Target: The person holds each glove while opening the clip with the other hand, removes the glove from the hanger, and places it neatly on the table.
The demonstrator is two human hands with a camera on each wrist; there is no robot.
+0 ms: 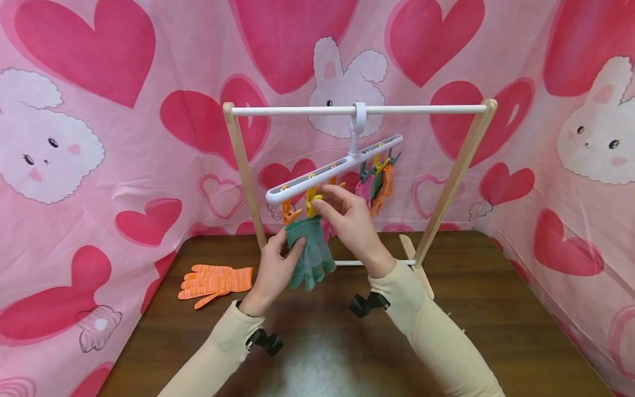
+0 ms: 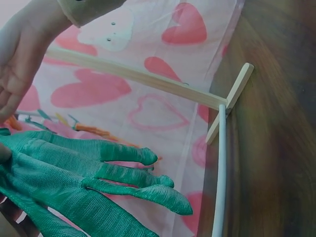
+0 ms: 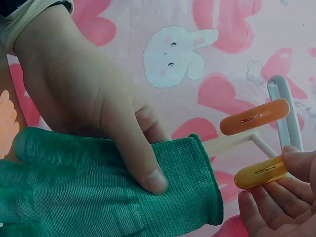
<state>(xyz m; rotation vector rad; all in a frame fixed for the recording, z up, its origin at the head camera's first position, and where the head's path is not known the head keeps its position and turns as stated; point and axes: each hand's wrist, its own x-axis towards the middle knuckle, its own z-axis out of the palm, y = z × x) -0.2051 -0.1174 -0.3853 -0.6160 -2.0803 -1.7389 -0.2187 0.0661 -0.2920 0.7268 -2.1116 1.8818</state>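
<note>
My left hand [image 1: 275, 269] holds a green knitted glove [image 1: 311, 255] near its cuff, thumb on the front, with the glove's fingers hanging down. My right hand [image 1: 353, 225] pinches a yellow clothespin [image 3: 261, 173] between thumb and fingers. This clothespin hangs from a white clip hanger [image 1: 321, 175], tilted with its left end lower. In the right wrist view, the glove's cuff is beside the yellow clothespin's tip, with a small gap between them. An orange clothespin [image 3: 254, 117] hangs alongside, holding nothing. Behind the right hand, part of a pink glove [image 1: 327, 229] shows.
The hanger hooks onto the white rod [image 1: 421, 109] of a wooden-legged rack [image 1: 453, 184]. At its far end, clothespins hold pink and orange [image 1: 383, 190] gloves and something dark green. An orange glove [image 1: 220, 280] lies flat on the brown table [image 1: 317, 353], left of the rack.
</note>
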